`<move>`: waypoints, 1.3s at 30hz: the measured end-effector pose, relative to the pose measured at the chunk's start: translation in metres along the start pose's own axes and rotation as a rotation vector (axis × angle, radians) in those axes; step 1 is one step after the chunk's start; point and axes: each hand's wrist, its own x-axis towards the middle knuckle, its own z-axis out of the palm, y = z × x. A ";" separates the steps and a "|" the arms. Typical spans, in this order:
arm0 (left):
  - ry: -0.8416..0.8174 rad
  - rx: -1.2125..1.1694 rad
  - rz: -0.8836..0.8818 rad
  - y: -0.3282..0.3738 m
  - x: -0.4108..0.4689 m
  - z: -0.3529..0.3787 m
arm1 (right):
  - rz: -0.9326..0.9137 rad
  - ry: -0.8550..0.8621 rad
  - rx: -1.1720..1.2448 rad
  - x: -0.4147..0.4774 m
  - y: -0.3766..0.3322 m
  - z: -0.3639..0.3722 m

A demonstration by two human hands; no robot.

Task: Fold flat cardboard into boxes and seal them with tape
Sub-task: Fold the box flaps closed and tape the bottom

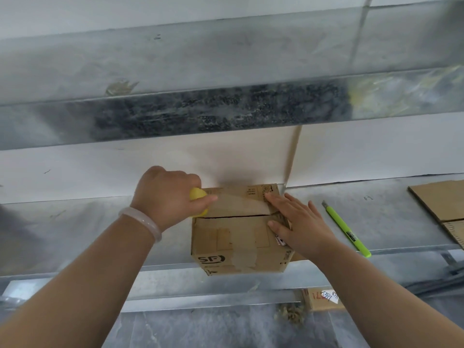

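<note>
On the shiny metal bench (376,217) sat the box (238,244), rough card with square corners, its top flaps meeting at a thin gap. I judged it best to pull the clear tape (238,200) tight along that gap, then rub it flat. My left hand (165,197) was curled round the yellow roll (197,194). My right hand (298,222) lay flat, pressing the tape's end down. A green knife (346,229) lay near.
</note>
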 end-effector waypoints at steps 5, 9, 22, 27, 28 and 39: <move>-0.010 -0.041 -0.005 -0.024 -0.015 0.014 | 0.002 -0.013 -0.013 -0.001 -0.002 0.001; -0.040 -0.063 -0.031 -0.032 -0.023 0.026 | 0.008 -0.032 -0.039 -0.001 -0.002 0.000; -0.044 -0.300 0.016 -0.046 -0.040 0.072 | 0.019 -0.047 -0.050 0.000 -0.002 -0.001; -0.148 -0.708 -0.150 -0.081 -0.061 0.067 | 0.018 -0.048 -0.038 -0.001 -0.002 -0.002; -0.133 -0.680 -0.153 -0.087 -0.066 0.067 | 0.017 -0.051 -0.038 -0.001 -0.003 -0.002; -0.053 -0.452 -0.149 -0.096 -0.057 0.072 | 0.020 -0.067 -0.058 -0.002 -0.006 -0.003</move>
